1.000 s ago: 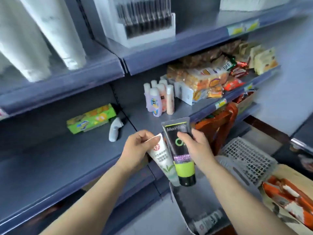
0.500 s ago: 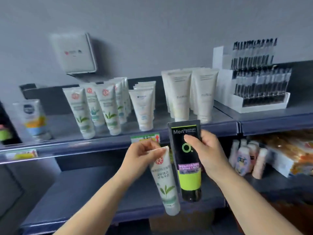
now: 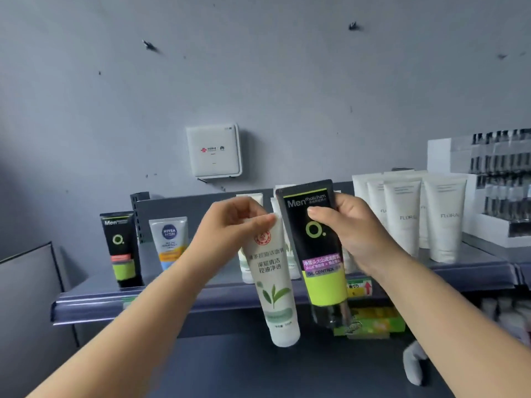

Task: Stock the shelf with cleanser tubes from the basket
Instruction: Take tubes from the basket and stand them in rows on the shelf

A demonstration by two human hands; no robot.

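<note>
Before the shelf (image 3: 201,297), left hand (image 3: 230,222) pinching white tube (image 3: 273,282), right hand (image 3: 353,228) gripping black tube (image 3: 319,254)

Change record, 1 s span. My view has swung from the lower shelves and basket up to the top shelf (image 3: 201,297); wall box (image 3: 213,150) now sits centre frame. 2 items newly in sight at shelf left: black tube (image 3: 120,248) and Nivea tube (image 3: 170,241). Left hand (image 3: 232,222) with white tube (image 3: 274,285) and right hand (image 3: 356,228) with black-green tube (image 3: 316,248) have risen to top-shelf level, in front of the standing white tubes (image 3: 413,214).
</note>
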